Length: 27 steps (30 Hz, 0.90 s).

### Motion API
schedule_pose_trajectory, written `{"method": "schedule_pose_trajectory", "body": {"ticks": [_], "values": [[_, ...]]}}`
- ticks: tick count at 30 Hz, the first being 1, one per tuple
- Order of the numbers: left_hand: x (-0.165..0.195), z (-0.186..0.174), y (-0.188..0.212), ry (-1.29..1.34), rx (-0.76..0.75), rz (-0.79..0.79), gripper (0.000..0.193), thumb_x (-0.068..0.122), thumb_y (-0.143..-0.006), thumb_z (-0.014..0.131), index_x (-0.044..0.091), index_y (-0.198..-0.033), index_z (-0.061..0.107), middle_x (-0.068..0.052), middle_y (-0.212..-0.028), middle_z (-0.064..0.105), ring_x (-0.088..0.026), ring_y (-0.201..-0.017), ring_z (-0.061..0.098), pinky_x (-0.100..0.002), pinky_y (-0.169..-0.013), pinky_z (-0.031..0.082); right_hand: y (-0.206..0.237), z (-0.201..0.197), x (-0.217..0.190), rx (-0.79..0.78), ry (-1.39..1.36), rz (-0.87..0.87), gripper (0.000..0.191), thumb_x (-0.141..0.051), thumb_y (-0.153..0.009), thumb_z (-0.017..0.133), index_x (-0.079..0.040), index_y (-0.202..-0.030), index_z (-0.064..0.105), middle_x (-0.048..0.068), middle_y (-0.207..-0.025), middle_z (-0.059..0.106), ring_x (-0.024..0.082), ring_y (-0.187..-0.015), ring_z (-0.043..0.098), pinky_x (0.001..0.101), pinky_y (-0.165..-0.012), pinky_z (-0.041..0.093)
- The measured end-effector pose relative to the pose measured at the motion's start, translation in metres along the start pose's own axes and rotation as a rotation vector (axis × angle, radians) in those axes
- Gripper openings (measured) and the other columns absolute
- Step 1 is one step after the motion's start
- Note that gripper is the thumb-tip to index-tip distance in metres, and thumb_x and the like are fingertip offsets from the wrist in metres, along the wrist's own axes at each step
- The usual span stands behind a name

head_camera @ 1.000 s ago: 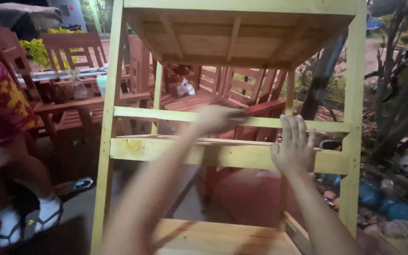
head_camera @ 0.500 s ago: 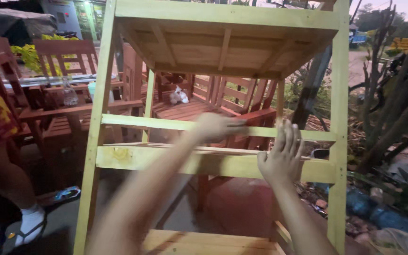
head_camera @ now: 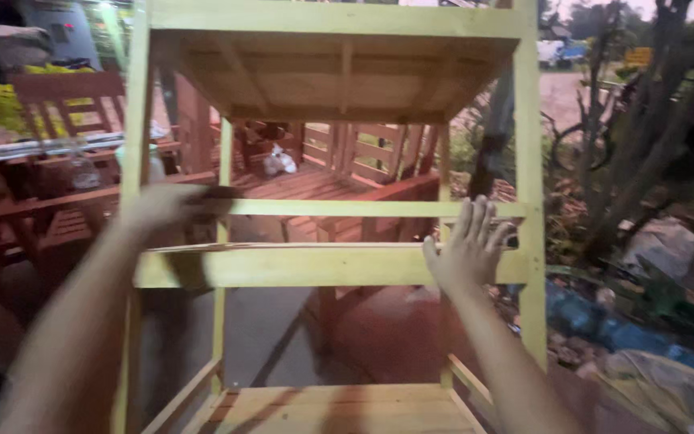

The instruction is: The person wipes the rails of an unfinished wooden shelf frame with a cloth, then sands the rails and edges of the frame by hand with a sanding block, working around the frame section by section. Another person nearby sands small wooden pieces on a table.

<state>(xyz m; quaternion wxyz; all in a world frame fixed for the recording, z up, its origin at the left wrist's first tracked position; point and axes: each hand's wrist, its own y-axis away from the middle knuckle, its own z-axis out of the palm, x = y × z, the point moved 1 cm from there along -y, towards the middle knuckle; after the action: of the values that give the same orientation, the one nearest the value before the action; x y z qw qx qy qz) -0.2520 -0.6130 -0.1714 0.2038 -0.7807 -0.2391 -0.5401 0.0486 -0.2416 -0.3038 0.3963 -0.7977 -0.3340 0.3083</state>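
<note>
A tall yellow-painted wooden shelf frame (head_camera: 331,269) stands in front of me, with a top shelf and a bottom shelf of bare slats. My right hand (head_camera: 469,247) lies flat with fingers spread against the front cross rail, close to the right upright (head_camera: 528,161). My left hand (head_camera: 172,205), blurred, reaches to the rear cross rail (head_camera: 347,208) at its left end, next to the left upright (head_camera: 134,145). Whether its fingers close around the rail or hold anything is too blurred to tell.
Reddish-brown wooden chairs and benches (head_camera: 66,161) stand behind and to the left of the frame. Tree trunks (head_camera: 652,120) and piled debris with blue sheeting (head_camera: 604,321) fill the right side. A person's patterned sleeve shows at the left edge.
My left hand has swept left along the rear rail from the middle to its left end. My right hand stays flat on the front rail. The view has shifted, so the frame fills more of it.
</note>
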Motion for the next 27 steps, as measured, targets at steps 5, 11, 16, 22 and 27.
{"method": "schedule_pose_trajectory", "body": {"ticks": [5,11,16,22,27], "values": [[0.007,-0.007,-0.003,-1.298,0.215,0.086,0.051,0.054,-0.093,0.059,0.044,-0.142,0.058,0.002,-0.126,0.074,-0.023,-0.107,0.073,-0.035,-0.092,0.055,0.012,-0.041,0.079,0.073,0.081,0.050,0.096,-0.052,-0.086,0.070,0.002,-0.154,0.028,0.027,-0.159,0.035,0.048,-0.143,0.037,0.0631,-0.116,0.022],[0.069,0.204,-0.083,-1.404,-0.067,0.383,0.078,0.026,-0.091,0.063,0.053,-0.156,0.029,-0.009,-0.100,0.073,-0.027,-0.085,0.073,-0.046,-0.072,0.056,0.009,-0.017,0.093,0.055,0.070,0.131,0.094,-0.047,-0.091,0.067,0.006,-0.158,0.028,0.031,-0.150,0.039,0.050,-0.130,0.047,0.0570,-0.107,0.040],[0.100,0.401,-0.140,-1.137,-0.025,1.064,0.082,0.023,-0.084,0.067,0.053,-0.152,0.033,-0.005,-0.140,0.062,-0.030,-0.079,0.075,-0.045,-0.065,0.059,0.009,-0.016,0.102,0.027,0.116,0.093,0.080,-0.047,-0.092,0.070,0.001,-0.147,0.038,0.030,-0.152,0.042,0.048,-0.136,0.048,0.0531,-0.113,0.040],[0.075,0.334,-0.129,-1.146,0.005,0.819,0.071,0.029,-0.085,0.071,0.055,-0.147,0.048,0.017,-0.149,0.055,-0.017,-0.089,0.073,-0.037,-0.062,0.054,0.007,-0.014,0.108,0.115,-0.108,0.226,0.093,-0.044,-0.086,0.076,0.007,-0.153,0.036,0.034,-0.137,0.053,0.049,-0.124,0.052,0.0555,-0.105,0.040],[0.021,0.121,-0.056,-1.195,0.060,0.742,0.083,0.025,-0.071,0.082,0.048,-0.145,0.052,0.017,-0.156,0.043,-0.014,-0.130,0.059,-0.029,-0.076,0.060,-0.010,-0.011,0.116,0.007,-0.326,0.469,0.072,-0.036,-0.078,0.077,-0.008,-0.140,0.053,0.022,-0.126,0.067,0.041,-0.117,0.063,0.0530,-0.100,0.049]]}}
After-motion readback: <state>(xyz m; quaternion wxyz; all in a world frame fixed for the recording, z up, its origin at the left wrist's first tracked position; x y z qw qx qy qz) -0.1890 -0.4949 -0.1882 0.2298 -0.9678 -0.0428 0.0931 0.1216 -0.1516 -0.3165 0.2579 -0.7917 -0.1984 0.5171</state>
